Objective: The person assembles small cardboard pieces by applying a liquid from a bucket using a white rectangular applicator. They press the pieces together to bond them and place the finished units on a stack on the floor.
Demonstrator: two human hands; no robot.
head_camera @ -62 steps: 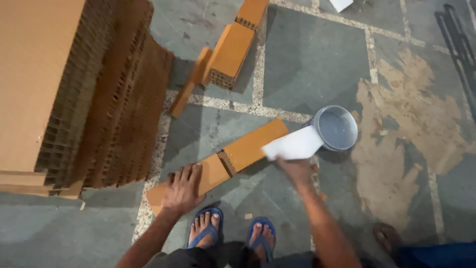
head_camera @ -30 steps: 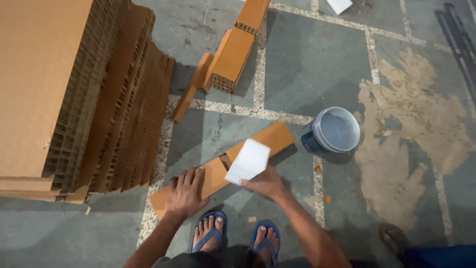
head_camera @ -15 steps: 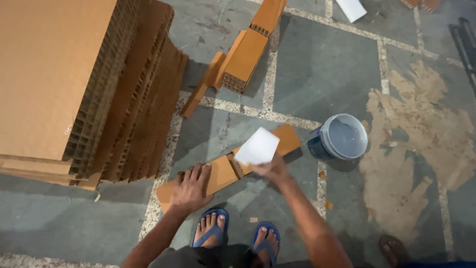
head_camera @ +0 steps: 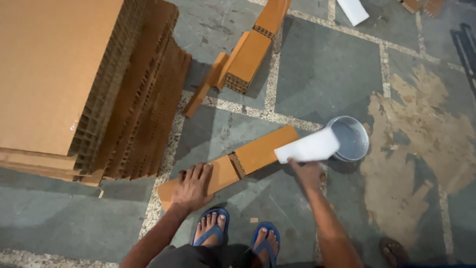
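A long brown honeycomb cardboard strip (head_camera: 248, 156) lies on the floor in front of my feet. My left hand (head_camera: 194, 187) presses flat on its near left end. My right hand (head_camera: 306, 171) grips a white rectangular piece (head_camera: 307, 147), a flat sponge or card, with its far end dipped over the rim of a small grey bucket (head_camera: 351, 139) of whitish liquid. The bucket stands just right of the strip's far end.
A tall stack of honeycomb cardboard sheets (head_camera: 64, 74) fills the left side. More cardboard blocks (head_camera: 248, 54) lie further away, with a white sheet (head_camera: 353, 10) at the top. Another person's foot (head_camera: 394, 250) shows at the bottom right. A pale stain marks the floor on the right.
My right hand has carried the white piece from above the strip over to the bucket on the right. My left hand has stayed on the strip.
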